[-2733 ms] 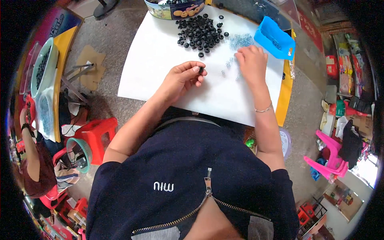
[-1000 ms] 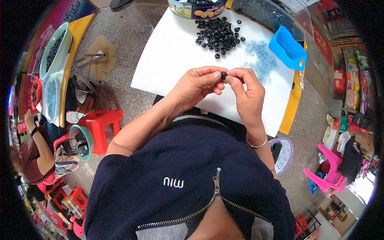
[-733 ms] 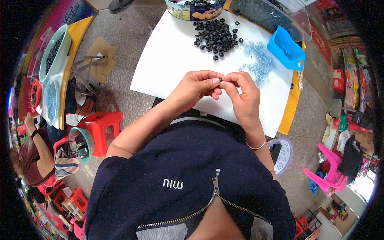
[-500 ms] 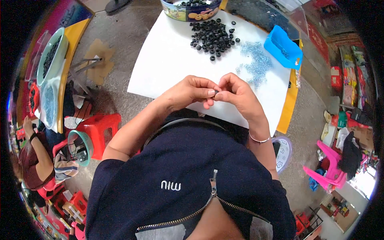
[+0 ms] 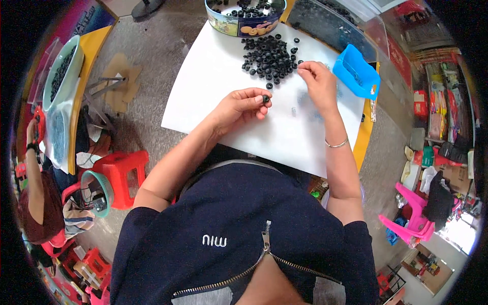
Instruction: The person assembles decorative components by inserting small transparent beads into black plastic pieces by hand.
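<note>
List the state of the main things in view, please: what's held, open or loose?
Left hand: pinching one black bead
Right hand: grip unclear
Black pile: heaped loose
Blue beads: scattered, partly hidden by the right hand
Tin: open, black beads inside
Blue tray: open, blue beads inside
White sheet: spread out
Red stool: upright

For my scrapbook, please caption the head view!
Left hand pinches a holed black piece; right hand beside a black pile.

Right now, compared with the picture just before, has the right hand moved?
Yes: against the white sheet, the right hand moved rightward and forward, now beside the right side of the black bead pile.
</note>
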A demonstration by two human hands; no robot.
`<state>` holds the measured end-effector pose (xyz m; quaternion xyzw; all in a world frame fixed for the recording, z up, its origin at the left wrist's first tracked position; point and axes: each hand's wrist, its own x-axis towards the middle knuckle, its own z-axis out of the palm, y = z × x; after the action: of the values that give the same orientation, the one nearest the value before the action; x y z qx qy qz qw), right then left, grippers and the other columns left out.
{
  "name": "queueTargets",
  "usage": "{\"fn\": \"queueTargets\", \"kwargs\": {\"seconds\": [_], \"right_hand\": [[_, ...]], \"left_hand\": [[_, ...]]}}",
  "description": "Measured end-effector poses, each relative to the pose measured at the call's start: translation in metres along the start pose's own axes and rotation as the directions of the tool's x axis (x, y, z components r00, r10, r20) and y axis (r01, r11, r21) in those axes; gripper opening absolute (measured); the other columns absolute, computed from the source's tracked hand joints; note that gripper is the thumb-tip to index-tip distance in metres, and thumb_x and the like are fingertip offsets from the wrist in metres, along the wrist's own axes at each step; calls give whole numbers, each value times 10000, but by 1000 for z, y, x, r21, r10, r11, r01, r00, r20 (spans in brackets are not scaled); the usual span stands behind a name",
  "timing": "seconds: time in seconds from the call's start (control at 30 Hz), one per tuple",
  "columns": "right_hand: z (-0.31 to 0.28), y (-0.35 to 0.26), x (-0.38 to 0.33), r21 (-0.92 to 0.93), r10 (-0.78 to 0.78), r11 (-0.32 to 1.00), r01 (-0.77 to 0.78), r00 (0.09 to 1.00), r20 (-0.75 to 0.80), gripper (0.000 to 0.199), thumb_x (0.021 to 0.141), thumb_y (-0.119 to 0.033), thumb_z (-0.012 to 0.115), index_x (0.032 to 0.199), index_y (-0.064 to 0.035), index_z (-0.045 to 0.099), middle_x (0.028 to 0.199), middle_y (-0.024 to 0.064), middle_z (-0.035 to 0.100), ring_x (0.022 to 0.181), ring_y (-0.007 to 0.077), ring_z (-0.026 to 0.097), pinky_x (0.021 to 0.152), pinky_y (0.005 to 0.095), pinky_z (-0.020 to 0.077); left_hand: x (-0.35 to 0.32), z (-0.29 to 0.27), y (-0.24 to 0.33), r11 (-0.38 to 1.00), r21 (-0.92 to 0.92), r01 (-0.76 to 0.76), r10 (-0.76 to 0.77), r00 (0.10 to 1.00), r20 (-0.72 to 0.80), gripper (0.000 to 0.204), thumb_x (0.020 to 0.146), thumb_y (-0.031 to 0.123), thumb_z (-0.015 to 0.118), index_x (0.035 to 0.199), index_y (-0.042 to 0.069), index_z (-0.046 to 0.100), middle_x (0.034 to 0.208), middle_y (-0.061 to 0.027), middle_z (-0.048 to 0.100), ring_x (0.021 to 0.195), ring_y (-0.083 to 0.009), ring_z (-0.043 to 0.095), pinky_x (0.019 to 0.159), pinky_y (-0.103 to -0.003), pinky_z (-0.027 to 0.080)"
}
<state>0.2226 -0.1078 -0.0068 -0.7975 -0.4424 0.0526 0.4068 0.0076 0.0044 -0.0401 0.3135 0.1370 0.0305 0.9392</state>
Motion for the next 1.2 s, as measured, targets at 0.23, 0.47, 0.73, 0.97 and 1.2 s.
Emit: {"fn": "queueTargets", "kwargs": {"seconds": [0.23, 0.47, 0.73, 0.97, 1.2], "right_hand": [[30, -17, 7, -210, -358, 905, 370, 929, 95, 198, 755, -110, 684, 953, -104, 689, 872, 73, 572, 878, 263, 543, 798, 390, 435], [27, 7, 29, -213, -376, 901, 377, 925, 47, 210, 751, -50, 661, 951, -109, 691, 855, 81, 582, 865, 283, 548, 784, 392, 442], [12, 19, 29, -155, -308, 941, 301, 951, -22, 191, 795, -48, 664, 983, -74, 693, 857, 56, 601, 759, 170, 572, 680, 280, 457], [4, 15, 9, -193, -263, 944, 268, 964, 48, 153, 805, -66, 654, 953, -58, 691, 830, 61, 598, 769, 183, 569, 688, 284, 454], [14, -1, 1, -300, -433, 840, 452, 892, 129, 175, 765, -82, 663, 938, -95, 686, 808, 58, 569, 817, 238, 546, 752, 364, 420]], "left_hand": [[-1, 0, 2, 999, -18, 32, -31, 999, 22, 233, 925, 117, 569, 1125, -2, 568, 963, -72, 618, 773, -121, 604, 727, -241, 512], [0, 0, 0, 999, -25, 34, -34, 999, 27, 251, 913, 127, 595, 1127, -2, 567, 965, -71, 620, 769, -124, 611, 728, -249, 519], [0, 0, 0, 998, -44, 36, -35, 999, 36, 249, 910, 123, 599, 1121, -4, 567, 963, -69, 621, 772, -122, 618, 716, -240, 530], [0, 0, 0, 999, -41, 23, -22, 999, 34, 227, 917, 114, 586, 1111, -3, 569, 960, -66, 619, 772, -122, 621, 710, -240, 533], [0, 0, 1, 999, -32, 27, -25, 999, 42, 225, 919, 115, 584, 1111, -2, 570, 960, -61, 611, 792, -119, 607, 720, -241, 524]]}}
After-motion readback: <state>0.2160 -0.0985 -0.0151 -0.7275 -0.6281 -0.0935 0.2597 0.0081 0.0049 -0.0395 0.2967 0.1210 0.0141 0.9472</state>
